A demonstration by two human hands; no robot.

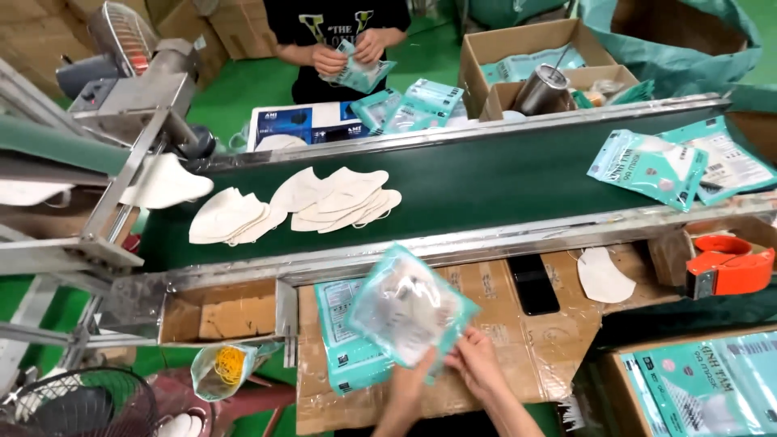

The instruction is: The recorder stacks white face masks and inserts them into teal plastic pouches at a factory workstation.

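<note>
Teal-edged clear mask pouch [411, 309], tilted, above cardboard.

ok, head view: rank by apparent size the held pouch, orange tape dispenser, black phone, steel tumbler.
1. Held pouch, nearest the camera, so unsure.
2. Orange tape dispenser.
3. Black phone and steel tumbler look alike; tumbler is farther.

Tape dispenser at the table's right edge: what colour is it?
Orange, with a grey metal part; tape dispenser shows best in the head view.

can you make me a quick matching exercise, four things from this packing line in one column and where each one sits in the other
Things:
1. loose white masks
2. orange tape dispenser
3. black phone
4. steel tumbler

Places:
A. in a cardboard box beyond the belt
B. on the green conveyor belt
C. at the right, below the belt's near rail
D. flat on the taped cardboard

Pairs: 1-B, 2-C, 3-D, 4-A
</note>
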